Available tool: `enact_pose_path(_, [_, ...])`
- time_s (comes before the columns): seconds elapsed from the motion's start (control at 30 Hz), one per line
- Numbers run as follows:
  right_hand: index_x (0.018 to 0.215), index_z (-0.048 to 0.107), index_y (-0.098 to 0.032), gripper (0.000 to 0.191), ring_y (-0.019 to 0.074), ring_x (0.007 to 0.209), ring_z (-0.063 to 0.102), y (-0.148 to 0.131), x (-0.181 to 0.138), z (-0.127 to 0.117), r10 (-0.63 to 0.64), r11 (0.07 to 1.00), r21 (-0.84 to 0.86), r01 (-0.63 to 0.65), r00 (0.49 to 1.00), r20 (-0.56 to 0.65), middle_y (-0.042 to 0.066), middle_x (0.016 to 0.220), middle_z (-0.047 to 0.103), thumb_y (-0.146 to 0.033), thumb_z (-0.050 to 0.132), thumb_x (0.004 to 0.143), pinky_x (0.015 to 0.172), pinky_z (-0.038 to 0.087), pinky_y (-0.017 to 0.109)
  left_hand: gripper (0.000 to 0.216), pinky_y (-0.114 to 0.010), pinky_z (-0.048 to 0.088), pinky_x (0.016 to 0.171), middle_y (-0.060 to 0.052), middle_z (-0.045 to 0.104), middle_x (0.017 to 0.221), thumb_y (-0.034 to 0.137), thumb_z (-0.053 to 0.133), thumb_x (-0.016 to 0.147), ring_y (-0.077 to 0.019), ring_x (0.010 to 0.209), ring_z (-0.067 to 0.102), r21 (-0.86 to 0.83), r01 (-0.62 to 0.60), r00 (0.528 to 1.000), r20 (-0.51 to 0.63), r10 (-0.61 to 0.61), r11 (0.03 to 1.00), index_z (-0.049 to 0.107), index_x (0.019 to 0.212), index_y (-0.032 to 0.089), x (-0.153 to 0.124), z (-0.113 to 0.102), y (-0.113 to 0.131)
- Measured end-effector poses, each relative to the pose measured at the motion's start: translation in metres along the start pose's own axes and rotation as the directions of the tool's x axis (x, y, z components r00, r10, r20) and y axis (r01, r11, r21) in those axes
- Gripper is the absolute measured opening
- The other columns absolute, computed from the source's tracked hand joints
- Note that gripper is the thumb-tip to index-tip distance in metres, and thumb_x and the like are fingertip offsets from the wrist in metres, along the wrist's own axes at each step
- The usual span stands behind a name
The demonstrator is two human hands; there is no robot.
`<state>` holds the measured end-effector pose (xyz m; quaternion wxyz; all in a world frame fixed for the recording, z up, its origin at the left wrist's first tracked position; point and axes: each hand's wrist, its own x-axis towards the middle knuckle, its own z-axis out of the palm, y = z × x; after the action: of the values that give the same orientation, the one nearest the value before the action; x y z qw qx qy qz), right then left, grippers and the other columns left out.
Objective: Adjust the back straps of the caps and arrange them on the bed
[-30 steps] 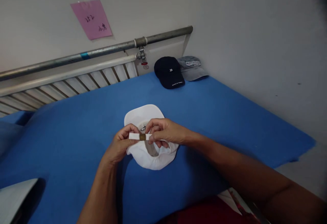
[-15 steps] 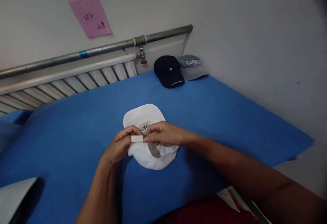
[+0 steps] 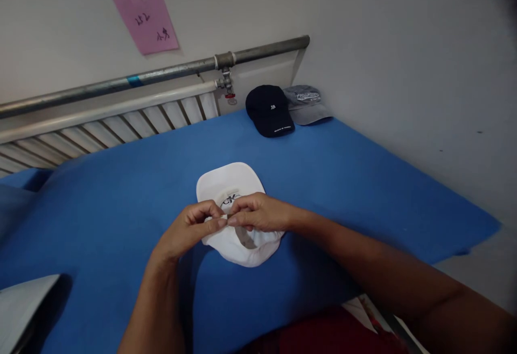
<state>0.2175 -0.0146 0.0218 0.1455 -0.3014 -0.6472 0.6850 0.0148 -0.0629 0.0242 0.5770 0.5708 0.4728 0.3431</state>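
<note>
A white baseball cap point(image 3: 248, 257) lies on the blue surface, its brim pointing away from me and dark lettering visible near the brim. My left hand point(image 3: 196, 224) is closed in a pinch on the cap's back strap, its thumb covering most of it. Just beside it, my right hand point(image 3: 258, 211) also pinches the strap, the two thumb tips nearly touching. Between the fingers only a small light bit of the strap point(image 3: 224, 216) shows. The cap's opening shows below my right fingers.
A black cap point(image 3: 270, 111) and a grey cap point(image 3: 309, 107) sit at the far corner by the wall. Behind the blue surface point(image 3: 121, 208) run a radiator point(image 3: 113, 122) and a metal pipe point(image 3: 173, 73). A pale-topped object point(image 3: 24, 311) stands at the lower left.
My left thumb has slid right along the strap toward my right thumb, covering the white strap end that showed before. My right hand keeps its pinch.
</note>
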Motion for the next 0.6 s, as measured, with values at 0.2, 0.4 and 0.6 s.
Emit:
enact_pose_path(0.2, [0.073,0.052,-0.017,0.03,0.0018,0.038,0.032,-0.003,-0.002,0.002,0.078,0.993,0.087,-0.084,0.994,0.071,-0.007,0.056,0.048,-0.043,0.066,0.077,0.035,0.022,0.017,0.023,-0.022,0.032,0.052,0.001,0.054,0.062,0.032,0.074,0.072,-0.0092,0.057,0.043,-0.047,-0.013,1.0,-0.005,0.013,0.999,0.059,0.063,0.016,0.0,0.0,-0.005])
enact_pose_path(0.4, [0.076,0.051,-0.017,0.032,0.0011,0.034,0.03,0.004,0.002,0.001,0.079,0.969,0.226,-0.104,0.99,0.118,-0.009,0.054,0.049,-0.042,0.071,0.073,0.031,0.02,0.016,0.024,-0.021,0.032,0.052,0.001,0.056,0.064,0.032,0.073,0.073,-0.0083,0.056,0.044,-0.093,0.008,1.0,0.009,-0.007,0.996,0.059,0.064,0.015,0.001,0.0,-0.007])
enact_pose_path(0.6, [0.076,0.053,-0.016,0.031,0.0009,0.032,0.031,0.007,0.004,0.001,0.082,0.962,0.25,-0.112,0.988,0.128,-0.009,0.052,0.051,-0.04,0.073,0.071,0.029,0.021,0.015,0.026,-0.02,0.032,0.052,0.001,0.056,0.065,0.033,0.074,0.073,-0.0076,0.057,0.044,-0.135,0.012,0.999,0.031,-0.008,0.991,0.058,0.064,0.014,0.002,-0.002,-0.01])
